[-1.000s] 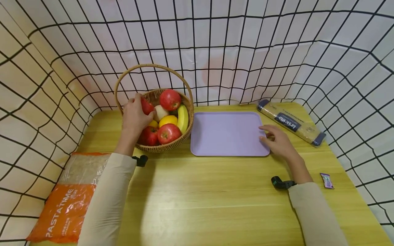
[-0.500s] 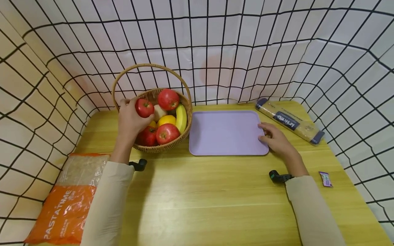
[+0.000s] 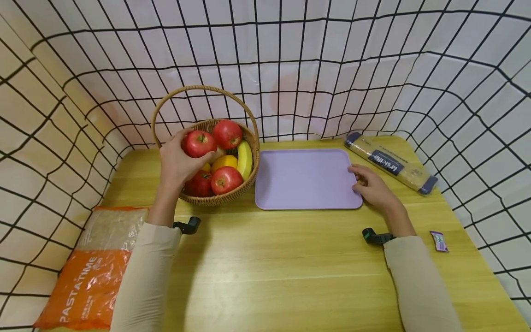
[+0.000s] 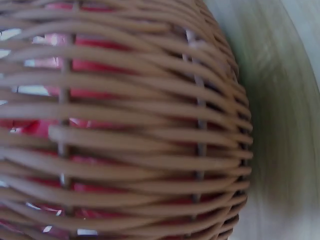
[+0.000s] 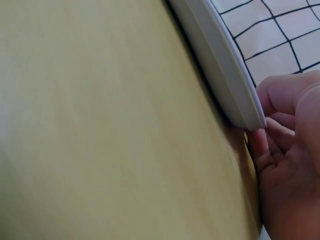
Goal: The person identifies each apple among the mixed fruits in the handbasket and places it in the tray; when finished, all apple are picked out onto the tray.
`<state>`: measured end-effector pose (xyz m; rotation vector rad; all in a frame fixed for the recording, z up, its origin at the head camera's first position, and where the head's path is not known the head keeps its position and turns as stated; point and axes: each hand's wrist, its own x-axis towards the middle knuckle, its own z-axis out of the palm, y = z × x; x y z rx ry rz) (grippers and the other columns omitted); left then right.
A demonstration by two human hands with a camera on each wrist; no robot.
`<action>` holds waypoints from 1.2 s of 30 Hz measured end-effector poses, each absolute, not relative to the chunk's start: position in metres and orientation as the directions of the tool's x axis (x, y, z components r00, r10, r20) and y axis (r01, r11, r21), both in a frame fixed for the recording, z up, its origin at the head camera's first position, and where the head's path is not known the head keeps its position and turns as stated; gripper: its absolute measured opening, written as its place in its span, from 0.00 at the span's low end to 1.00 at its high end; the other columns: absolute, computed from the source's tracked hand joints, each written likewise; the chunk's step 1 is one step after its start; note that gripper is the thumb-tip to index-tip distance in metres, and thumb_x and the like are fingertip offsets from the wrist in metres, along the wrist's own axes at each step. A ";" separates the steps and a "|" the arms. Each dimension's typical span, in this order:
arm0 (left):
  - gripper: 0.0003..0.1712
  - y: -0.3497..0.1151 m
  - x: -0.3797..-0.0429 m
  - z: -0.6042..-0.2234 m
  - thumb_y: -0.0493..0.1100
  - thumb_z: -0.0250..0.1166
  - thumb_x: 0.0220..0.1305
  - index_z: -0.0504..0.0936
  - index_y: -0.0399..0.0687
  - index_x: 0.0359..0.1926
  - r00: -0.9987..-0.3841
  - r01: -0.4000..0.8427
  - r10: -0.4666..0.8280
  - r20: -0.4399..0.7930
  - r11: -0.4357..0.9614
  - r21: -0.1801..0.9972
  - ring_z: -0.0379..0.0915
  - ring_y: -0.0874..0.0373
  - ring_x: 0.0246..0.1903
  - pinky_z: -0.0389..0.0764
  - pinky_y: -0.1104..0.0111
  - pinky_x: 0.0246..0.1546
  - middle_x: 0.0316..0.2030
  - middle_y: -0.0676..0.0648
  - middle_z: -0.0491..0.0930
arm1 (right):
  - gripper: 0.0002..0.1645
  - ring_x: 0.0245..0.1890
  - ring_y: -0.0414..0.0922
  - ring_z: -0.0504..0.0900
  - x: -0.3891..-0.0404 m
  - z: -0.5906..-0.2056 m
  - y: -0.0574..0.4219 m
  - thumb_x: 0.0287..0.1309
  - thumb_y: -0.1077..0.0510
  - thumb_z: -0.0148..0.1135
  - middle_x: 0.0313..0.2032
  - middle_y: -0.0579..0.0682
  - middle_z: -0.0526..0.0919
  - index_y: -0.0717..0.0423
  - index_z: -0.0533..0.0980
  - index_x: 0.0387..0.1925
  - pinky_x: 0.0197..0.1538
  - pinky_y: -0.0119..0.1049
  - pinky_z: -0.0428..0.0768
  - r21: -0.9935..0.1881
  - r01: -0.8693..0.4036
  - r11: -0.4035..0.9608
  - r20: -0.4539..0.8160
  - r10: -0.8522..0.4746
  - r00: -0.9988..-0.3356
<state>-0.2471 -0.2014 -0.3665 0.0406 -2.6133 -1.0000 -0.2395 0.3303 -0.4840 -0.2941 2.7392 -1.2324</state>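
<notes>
My left hand (image 3: 176, 159) grips a red apple (image 3: 200, 144) over the left part of a wicker basket (image 3: 221, 199) with a tall handle. Other fruit lies in the basket, including a banana (image 3: 245, 160), a yellow fruit (image 3: 225, 162) and more red apples (image 3: 227, 180). The left wrist view is filled by the woven basket wall (image 4: 125, 140), with red showing through the gaps; the left hand is hidden there. At the right edge of a flat lilac tray (image 3: 304, 180), my right hand (image 3: 373, 188) pinches the rim, with fingers beneath it in the right wrist view.
Behind the right hand lies a long pasta packet (image 3: 390, 163). A small purple wrapped sweet (image 3: 439, 241) is near the table's right side. An orange and clear pasta bag (image 3: 91, 272) lies at the left, partly under the left forearm. Grid-patterned cloth (image 3: 282, 74) surrounds the table.
The apple in my left hand has risen and shifted right, tilting so that its stem end faces the head camera. My right hand has stayed at the tray's edge. The head view has shifted slightly.
</notes>
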 end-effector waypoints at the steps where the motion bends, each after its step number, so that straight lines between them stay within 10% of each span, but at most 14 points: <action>1: 0.50 -0.201 -0.247 -0.367 0.64 0.76 0.51 0.72 0.52 0.72 -0.941 0.092 -0.150 0.303 0.748 0.658 0.67 0.40 0.65 0.76 0.41 0.62 0.65 0.41 0.77 | 0.36 0.66 0.59 0.66 -0.240 -0.484 0.330 0.69 0.66 0.55 0.79 0.63 0.54 0.63 0.61 0.76 0.66 0.53 0.66 -0.750 -0.124 0.649 -0.032 -0.224 -0.974; 16: 0.45 -0.177 -0.231 -0.374 0.61 0.79 0.45 0.80 0.50 0.64 -0.891 0.228 -0.167 0.421 0.639 0.734 0.73 0.46 0.58 0.78 0.44 0.56 0.60 0.43 0.77 | 0.34 0.56 0.55 0.69 -0.233 -0.491 0.327 0.70 0.66 0.52 0.79 0.62 0.56 0.62 0.64 0.75 0.53 0.32 0.66 -0.715 -0.151 0.683 0.008 -0.208 -0.978; 36: 0.40 -0.095 -0.214 -0.370 0.61 0.78 0.50 0.80 0.56 0.64 -0.876 0.417 -0.002 0.483 0.500 0.759 0.73 0.55 0.56 0.86 0.58 0.46 0.58 0.47 0.78 | 0.34 0.52 0.52 0.68 -0.231 -0.490 0.328 0.70 0.66 0.51 0.79 0.61 0.55 0.62 0.63 0.76 0.50 0.31 0.66 -0.705 -0.163 0.690 0.011 -0.219 -0.976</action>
